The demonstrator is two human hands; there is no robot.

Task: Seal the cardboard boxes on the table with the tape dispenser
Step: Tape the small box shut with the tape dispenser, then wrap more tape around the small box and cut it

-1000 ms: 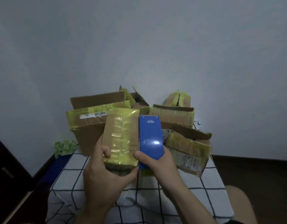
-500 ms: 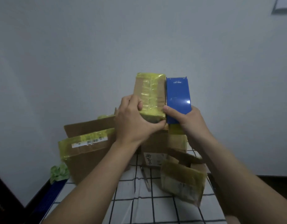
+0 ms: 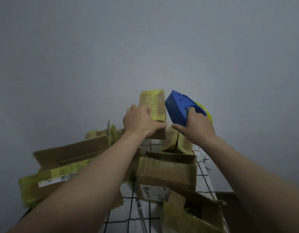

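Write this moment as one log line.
left hand: grips small yellow-taped cardboard box | right hand: holds blue plastic tape dispenser | nearer: open brown cardboard boxes on checked tablecloth

The left hand (image 3: 142, 122) grips a taped small box (image 3: 153, 105) beside the blue tape dispenser (image 3: 179, 108) held by the right hand (image 3: 195, 126).

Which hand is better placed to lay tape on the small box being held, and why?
Right. The right hand holds the blue tape dispenser, its nose beside the small box; the left hand is busy gripping that box.
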